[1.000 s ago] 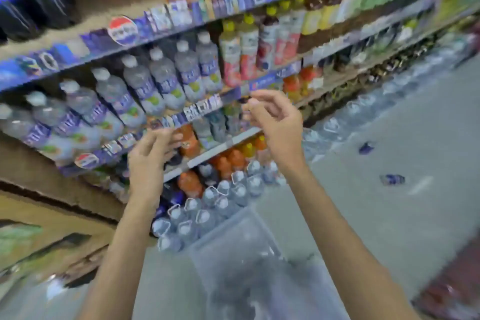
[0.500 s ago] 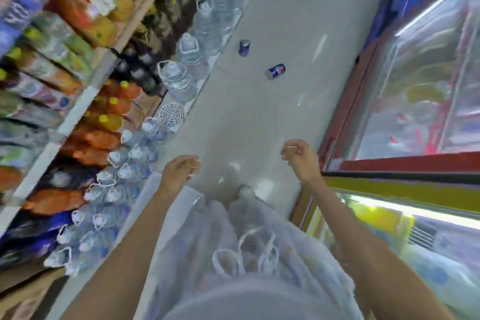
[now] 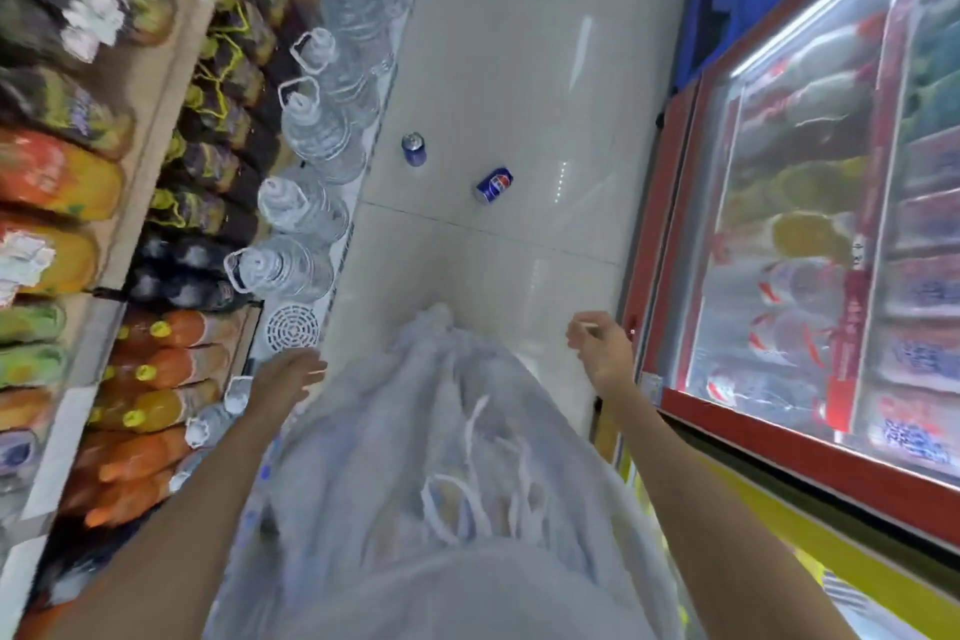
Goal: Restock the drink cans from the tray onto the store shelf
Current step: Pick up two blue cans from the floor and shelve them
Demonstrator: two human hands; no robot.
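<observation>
Two blue drink cans are on the aisle floor ahead of me: one stands upright [image 3: 414, 149], the other lies on its side [image 3: 493, 184]. My left hand [image 3: 288, 379] hangs low beside the store shelf [image 3: 156, 83], fingers loosely spread, holding nothing. My right hand [image 3: 602, 348] is raised near the freezer's corner, fingers curled, with nothing visibly in it. Between my arms a pale, clear plastic wrap or bag [image 3: 441, 457] bulges up, blurred; its contents are unclear. No tray is recognisable.
Large water jugs [image 3: 311, 208] line the floor at the shelf's foot. Orange and dark bottles [image 3: 150, 395] fill the lower shelves at the left. A red-framed glass-topped freezer [image 3: 810, 244] bounds the aisle on the right. A round white grille [image 3: 292, 327] sits by the jugs.
My view has swung from the shelf front down to the aisle floor. Both hands came off the shelf edge and dropped low; in the last half second they barely moved.
</observation>
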